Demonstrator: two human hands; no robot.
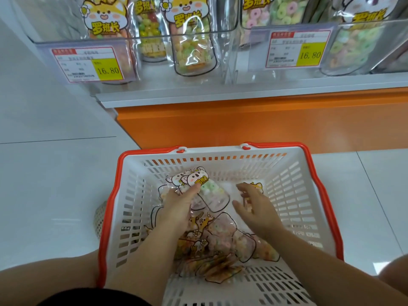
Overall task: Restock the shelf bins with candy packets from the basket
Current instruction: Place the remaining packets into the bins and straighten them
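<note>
Left hand point(178, 206) in white basket point(132, 195), fingers curled round candy packet point(212, 193) at basket's far middle, right hand point(256, 208) just right of it, fingers spread, holding nothing, loose packets point(223, 237) heaped nearer, shelf bins point(223, 34) far above.

Two prices, one brand.
The left tag point(88, 64) and the right tag point(297, 49) each read "16.80" on yellow; their smaller print is blurred. Far packets point(106, 27) in the bins point(229, 23) carry "罗班长" in yellow.
</note>
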